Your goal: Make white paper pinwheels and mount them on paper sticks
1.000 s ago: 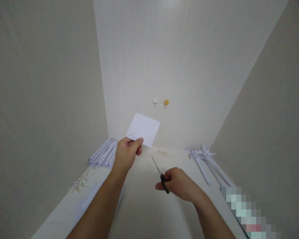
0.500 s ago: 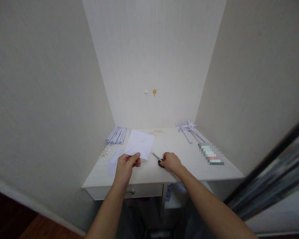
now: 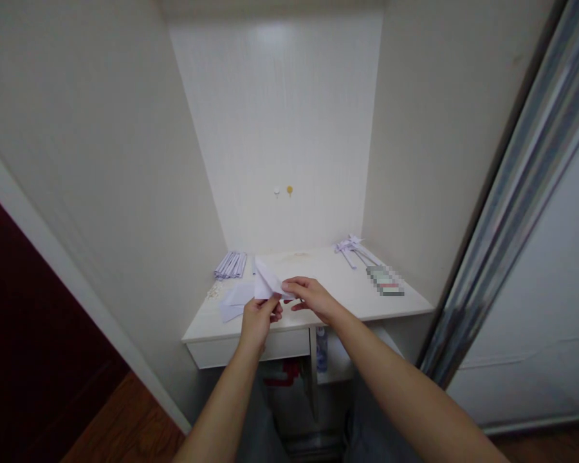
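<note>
Near the tabletop's (image 3: 347, 297) rear left corner lies a bundle of folded paper strips (image 3: 230, 264), with small pale bits (image 3: 214, 292) just in front of it along the left edge. Flat white sheets (image 3: 235, 301) rest toward the front left. Above them the left hand (image 3: 259, 316) pinches the lower edge of a folded white paper (image 3: 266, 285), held raised over the front part of the tabletop. The right hand (image 3: 309, 298) grips the same paper's right corner with thumb and fingers closed on it. At the rear right corner lie paper pinwheels (image 3: 351, 247), and a blurred flat object (image 3: 385, 281) sits along the right edge.
</note>
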